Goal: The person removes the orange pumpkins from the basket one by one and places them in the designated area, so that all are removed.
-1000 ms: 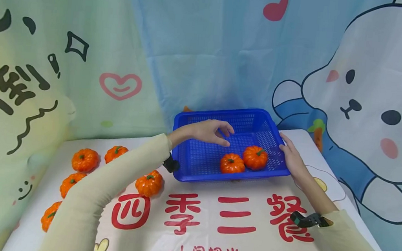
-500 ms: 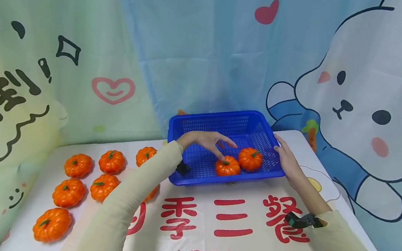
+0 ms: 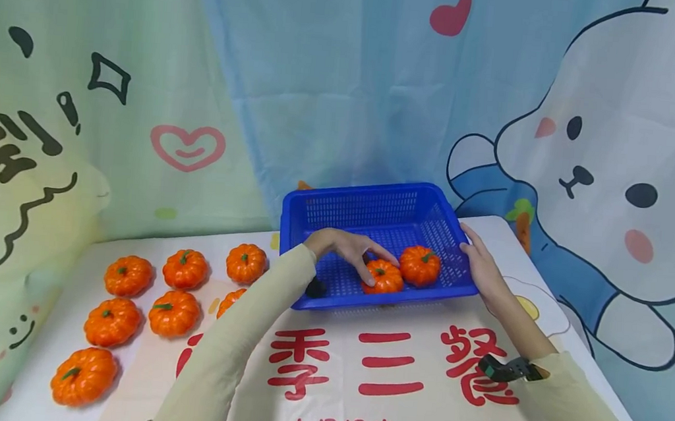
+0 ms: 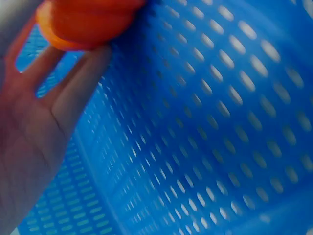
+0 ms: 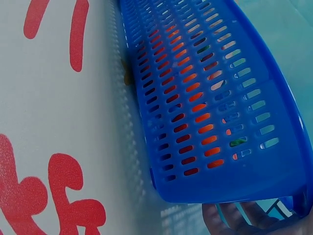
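Observation:
A blue plastic basket with slotted walls sits at the back of the table, two small orange pumpkins inside. My left hand reaches over the basket's near left side and grips the left pumpkin, thumb on the near side and fingers on the far side. In the left wrist view, fingers curve against this pumpkin beside the basket wall. Touching distance to its right is the second pumpkin, stem up. My right hand holds the basket's right end, its fingers hooked below the rim.
Several pumpkins stand in loose rows on the table's left, including a front one and a back one. One more is partly behind my left sleeve. A printed curtain hangs right behind the basket.
My left hand has lowered from above the basket onto the left pumpkin, and its fingers have closed round it. My right hand stays on the basket's end. The head view has shifted slightly.

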The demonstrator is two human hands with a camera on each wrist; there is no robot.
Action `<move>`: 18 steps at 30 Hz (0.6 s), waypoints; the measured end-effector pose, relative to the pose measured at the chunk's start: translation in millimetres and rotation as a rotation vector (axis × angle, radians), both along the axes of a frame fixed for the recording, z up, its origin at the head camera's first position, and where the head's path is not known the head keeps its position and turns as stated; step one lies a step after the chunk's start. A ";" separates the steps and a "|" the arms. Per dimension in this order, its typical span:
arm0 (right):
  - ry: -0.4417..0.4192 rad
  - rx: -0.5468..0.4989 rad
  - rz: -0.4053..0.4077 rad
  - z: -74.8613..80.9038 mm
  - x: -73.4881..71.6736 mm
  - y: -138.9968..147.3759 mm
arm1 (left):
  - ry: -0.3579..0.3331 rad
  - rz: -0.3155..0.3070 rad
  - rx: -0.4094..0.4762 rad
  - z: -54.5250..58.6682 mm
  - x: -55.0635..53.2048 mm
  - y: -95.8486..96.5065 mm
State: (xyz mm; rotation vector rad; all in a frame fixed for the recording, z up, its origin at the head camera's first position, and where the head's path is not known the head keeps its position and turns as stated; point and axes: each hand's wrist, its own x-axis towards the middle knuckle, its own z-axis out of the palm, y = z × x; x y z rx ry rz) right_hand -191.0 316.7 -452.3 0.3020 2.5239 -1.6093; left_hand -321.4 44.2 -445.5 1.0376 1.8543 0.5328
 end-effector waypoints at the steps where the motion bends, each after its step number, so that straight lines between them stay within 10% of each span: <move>1: 0.001 -0.002 -0.001 0.1 -0.7 -0.1 | 0.010 0.008 0.002 -0.1 0.3 -0.1; 18: -0.023 -0.015 -0.002 -0.4 -2.9 0.1 | 0.147 -0.048 -0.005 8.6 5.6 5.3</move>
